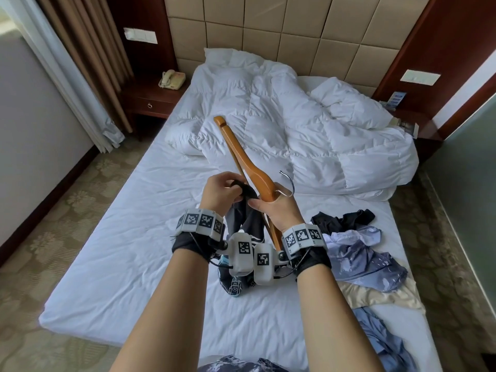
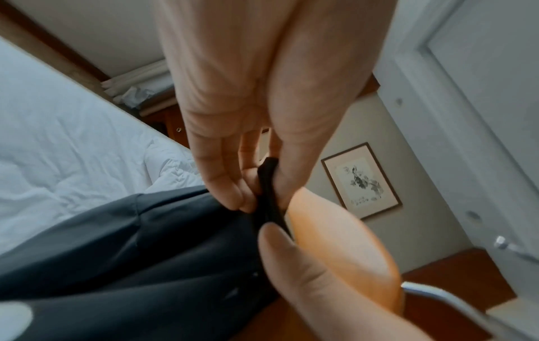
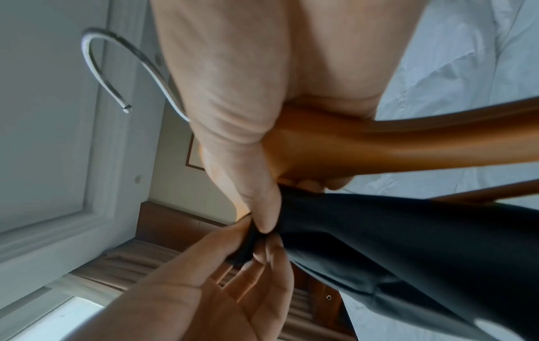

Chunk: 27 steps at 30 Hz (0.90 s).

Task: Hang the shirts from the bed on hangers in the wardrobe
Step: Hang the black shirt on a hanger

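Holding the wooden hanger at its neck in our right hand, we pinch the dark shirt with both hands above the near middle of the bed; left hand fingers clamp its bunched collar. The shirt looks light, limp and slippery, so grip the thicker collar edge.

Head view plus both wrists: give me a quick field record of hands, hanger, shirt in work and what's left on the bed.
left hand: pinches the dark shirt at its bunched top edge
right hand: grips the wooden hanger near its metal hook, thumb on the same fabric
hanger state: tilted, far end up, not yet inside the shirt
remaining: pile of shirts on the bed, at right
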Tool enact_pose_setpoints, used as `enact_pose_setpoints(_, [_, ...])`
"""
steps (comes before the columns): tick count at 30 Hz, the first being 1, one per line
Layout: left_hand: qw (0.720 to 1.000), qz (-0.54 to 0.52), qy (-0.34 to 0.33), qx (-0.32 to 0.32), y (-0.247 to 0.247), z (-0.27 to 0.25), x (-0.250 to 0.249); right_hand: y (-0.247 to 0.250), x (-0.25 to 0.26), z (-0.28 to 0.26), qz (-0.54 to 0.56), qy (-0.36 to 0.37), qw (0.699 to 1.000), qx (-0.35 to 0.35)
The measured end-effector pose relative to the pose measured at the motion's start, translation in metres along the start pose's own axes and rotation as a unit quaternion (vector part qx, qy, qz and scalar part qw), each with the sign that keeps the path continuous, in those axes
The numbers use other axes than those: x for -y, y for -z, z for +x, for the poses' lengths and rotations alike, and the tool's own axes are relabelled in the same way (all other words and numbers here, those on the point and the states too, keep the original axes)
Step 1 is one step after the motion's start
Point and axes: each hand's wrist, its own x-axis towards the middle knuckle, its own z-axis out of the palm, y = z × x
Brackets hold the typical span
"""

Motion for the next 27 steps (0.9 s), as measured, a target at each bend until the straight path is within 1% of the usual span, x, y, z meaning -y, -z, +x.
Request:
enact_pose_setpoints(3, [0.997, 0.080, -0.013, -0.017, -0.003, 0.003, 0.004, 0.007, -0.001, -0.004, -0.004, 0.004, 1.000, 0.011])
enact_pose_setpoints(6, [0.993, 0.093, 0.016, -0.067, -0.007, 0.007, 0.002, 0.012, -0.001, -0.005, -0.007, 0.004, 1.000, 0.016])
enact_pose_setpoints(8, [0.994, 0.052, 0.043, -0.080, -0.011, 0.010, 0.000, 0.016, -0.003, -0.006, -0.013, 0.005, 1.000, 0.014])
enact_pose_setpoints(9, [0.996, 0.010, 0.057, -0.073, -0.014, 0.011, -0.001, 0.018, -0.003, -0.006, -0.013, 0.006, 1.000, 0.013])
enact_pose_setpoints(11, [0.991, -0.093, 0.089, -0.032, -0.020, 0.011, -0.005, 0.020, -0.001, -0.006, -0.010, 0.005, 1.000, 0.010])
enact_pose_setpoints(13, [0.978, -0.164, 0.129, 0.012, -0.026, 0.009, -0.012, 0.022, 0.001, -0.003, -0.004, 0.004, 1.000, 0.005])
enact_pose_setpoints(15, [0.972, -0.177, 0.155, 0.020, -0.028, 0.012, -0.020, 0.025, 0.005, 0.000, -0.001, 0.006, 1.000, 0.004])
enact_pose_setpoints(16, [0.976, -0.153, 0.157, 0.016, -0.028, 0.016, -0.026, 0.027, 0.008, 0.002, -0.003, 0.007, 1.000, 0.007])
enact_pose_setpoints(19, [0.992, -0.013, 0.125, 0.005, -0.027, 0.030, -0.045, 0.036, 0.022, 0.006, 0.005, 0.005, 1.000, 0.009])
enact_pose_setpoints(20, [0.994, 0.012, 0.113, 0.007, -0.027, 0.032, -0.053, 0.038, 0.028, 0.007, 0.006, 0.010, 1.000, 0.002])
enact_pose_setpoints(24, [0.998, 0.037, 0.051, 0.025, -0.033, 0.030, -0.089, 0.041, 0.054, 0.020, -0.018, 0.036, 0.999, -0.013])
enact_pose_setpoints(27, [0.996, 0.083, -0.007, 0.031, -0.039, 0.028, -0.116, 0.042, 0.074, 0.028, -0.022, 0.057, 0.997, -0.056])
